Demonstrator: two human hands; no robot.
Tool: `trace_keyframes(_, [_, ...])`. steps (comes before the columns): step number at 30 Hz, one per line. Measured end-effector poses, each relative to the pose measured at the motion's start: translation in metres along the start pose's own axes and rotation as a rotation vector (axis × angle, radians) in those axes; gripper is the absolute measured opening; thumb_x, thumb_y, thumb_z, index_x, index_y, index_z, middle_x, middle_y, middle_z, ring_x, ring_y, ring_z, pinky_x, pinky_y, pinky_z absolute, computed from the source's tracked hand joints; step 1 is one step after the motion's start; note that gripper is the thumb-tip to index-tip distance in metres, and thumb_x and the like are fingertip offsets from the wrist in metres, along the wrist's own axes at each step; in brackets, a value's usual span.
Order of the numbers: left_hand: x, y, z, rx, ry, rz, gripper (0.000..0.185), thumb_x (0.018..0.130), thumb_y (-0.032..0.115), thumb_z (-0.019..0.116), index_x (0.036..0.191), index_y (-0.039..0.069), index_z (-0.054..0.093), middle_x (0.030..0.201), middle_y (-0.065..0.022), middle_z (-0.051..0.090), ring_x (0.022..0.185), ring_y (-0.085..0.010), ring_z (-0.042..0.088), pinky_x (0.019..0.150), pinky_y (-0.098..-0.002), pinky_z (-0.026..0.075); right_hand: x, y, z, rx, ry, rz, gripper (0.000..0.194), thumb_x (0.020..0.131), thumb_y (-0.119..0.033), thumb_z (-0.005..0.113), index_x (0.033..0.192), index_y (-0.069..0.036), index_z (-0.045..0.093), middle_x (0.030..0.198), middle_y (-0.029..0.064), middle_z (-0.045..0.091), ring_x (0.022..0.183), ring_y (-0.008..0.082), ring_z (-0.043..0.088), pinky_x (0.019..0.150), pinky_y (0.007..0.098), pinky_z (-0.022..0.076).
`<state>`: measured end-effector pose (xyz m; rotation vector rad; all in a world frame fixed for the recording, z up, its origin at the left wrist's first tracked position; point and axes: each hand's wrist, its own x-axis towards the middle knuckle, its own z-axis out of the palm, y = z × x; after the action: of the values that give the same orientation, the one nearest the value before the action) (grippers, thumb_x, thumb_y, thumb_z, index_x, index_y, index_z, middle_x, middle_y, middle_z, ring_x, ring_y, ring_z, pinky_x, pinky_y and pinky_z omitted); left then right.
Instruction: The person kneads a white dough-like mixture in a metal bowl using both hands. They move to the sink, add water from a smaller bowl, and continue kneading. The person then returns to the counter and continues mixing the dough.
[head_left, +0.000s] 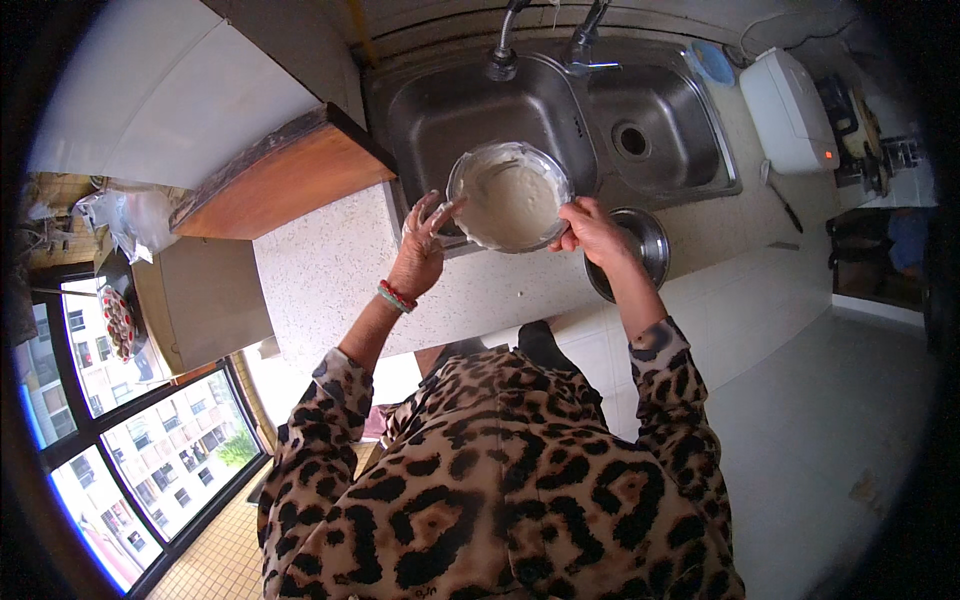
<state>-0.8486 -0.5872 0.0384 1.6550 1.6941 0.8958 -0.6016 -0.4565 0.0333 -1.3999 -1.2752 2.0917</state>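
A round bowl (564, 166) with a pale, wet batter-like mixture (517, 196) inside is tilted over the front edge of the large sink basin. My right hand (589, 231) grips its right rim, with the thumb on top. My left hand (427, 244) is at the bowl's left side, its fingers spread and smeared with white mixture; the fingertips reach the rim, and whether they press on it is unclear. Beneath my right wrist, a metal bowl (651, 232) stands on the counter, partly hidden by the forearm.
The double steel sink (480, 105) has a faucet (589, 56) and a hose tap (502, 64) behind it. A wooden board (292, 176) juts out at left. On the right lie a knife (786, 206), a white appliance (787, 112) and a blue dish (711, 63). A speckled counter (337, 277) runs in front.
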Motion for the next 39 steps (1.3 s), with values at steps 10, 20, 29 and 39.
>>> trace_keyframes(10, [-0.004, 0.032, 0.005, 0.330, 0.179, 0.050, 0.076, 0.062, -0.018, 0.042, 0.123, 0.026, 0.050, 0.144, -0.0187, 0.011, 0.131, -0.0426, 0.015, 0.105, -0.0503, 0.024, -0.001, 0.024, 0.046, 0.137, 0.186, 0.003, 0.022, 0.086, -0.015, 0.044, 0.084, 0.004, 0.053, 0.061, 0.0119, 0.059, 0.045, 0.0164, 0.056, 0.051, 0.0356, 0.0561])
trace_keyframes(20, [-0.028, 0.033, 0.011, 0.786, -0.019, 0.068, 0.067, 0.072, 0.000, 0.056, 0.132, 0.027, 0.040, 0.146, -0.0147, 0.009, 0.133, -0.0407, 0.011, 0.103, -0.0568, 0.019, -0.015, 0.029, 0.065, 0.279, 0.232, -0.040, 0.021, 0.088, -0.015, 0.045, 0.083, 0.005, 0.049, 0.058, 0.0098, 0.054, 0.048, 0.0189, 0.058, 0.053, 0.0385, 0.0568])
trace_keyframes(29, [-0.058, 0.017, -0.014, 0.353, 0.221, 0.071, 0.063, 0.070, -0.005, 0.047, 0.128, 0.018, 0.044, 0.141, -0.0139, 0.026, 0.131, -0.0368, 0.020, 0.105, -0.0504, 0.021, -0.006, 0.049, 0.044, 0.347, 0.070, -0.014, 0.020, 0.088, -0.011, 0.042, 0.087, 0.008, 0.048, 0.064, 0.0166, 0.058, 0.046, 0.0200, 0.057, 0.054, 0.0412, 0.0572])
trace_keyframes(39, [-0.047, 0.030, 0.009, -0.220, 0.453, -0.071, 0.070, 0.064, -0.008, 0.047, 0.130, 0.014, 0.039, 0.131, -0.0208, 0.036, 0.124, -0.0396, 0.029, 0.106, -0.0462, 0.021, -0.034, 0.013, 0.047, 0.474, -0.018, 0.090, 0.015, 0.085, -0.017, 0.055, 0.077, -0.004, 0.057, 0.065, 0.0057, 0.059, 0.056, 0.0127, 0.056, 0.059, 0.0378, 0.0535])
